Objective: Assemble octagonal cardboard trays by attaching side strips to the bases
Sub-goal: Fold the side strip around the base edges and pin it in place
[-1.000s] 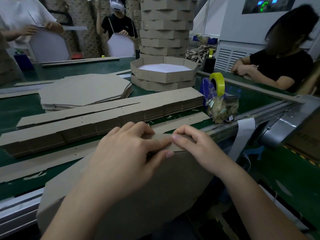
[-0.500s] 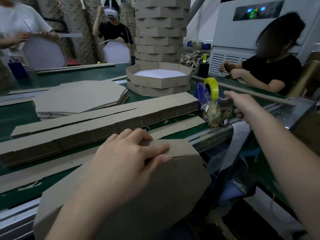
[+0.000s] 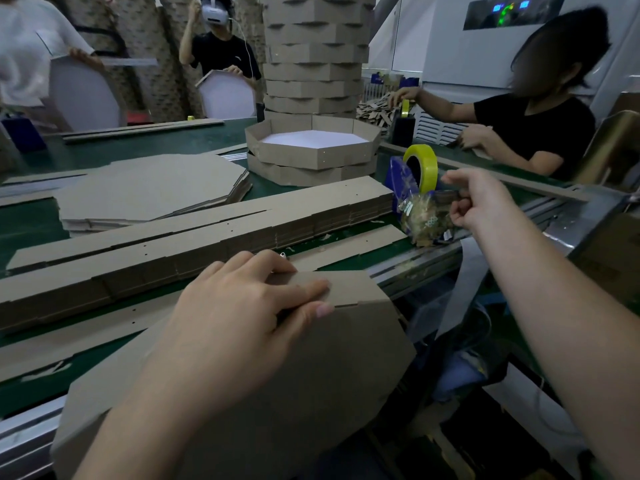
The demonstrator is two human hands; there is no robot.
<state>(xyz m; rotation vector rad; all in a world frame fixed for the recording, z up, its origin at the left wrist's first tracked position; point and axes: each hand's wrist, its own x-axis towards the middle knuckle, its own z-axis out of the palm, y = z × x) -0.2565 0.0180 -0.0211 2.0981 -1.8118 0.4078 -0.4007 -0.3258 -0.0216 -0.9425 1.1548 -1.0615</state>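
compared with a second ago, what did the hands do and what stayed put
The right hand let go of the side strip at the top edge of the cardboard base and moved up and right to the bag beside the yellow tape, gripping its top. The left hand still pinches strip and base together; the strip stacks lie unchanged.

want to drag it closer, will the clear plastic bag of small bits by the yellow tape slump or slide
Likely floppy: the clear plastic bag looks crinkled and slumped. Probably light, holding small loose bits that may shift. The right hand seems to pinch its top, so it should drag, not tip.
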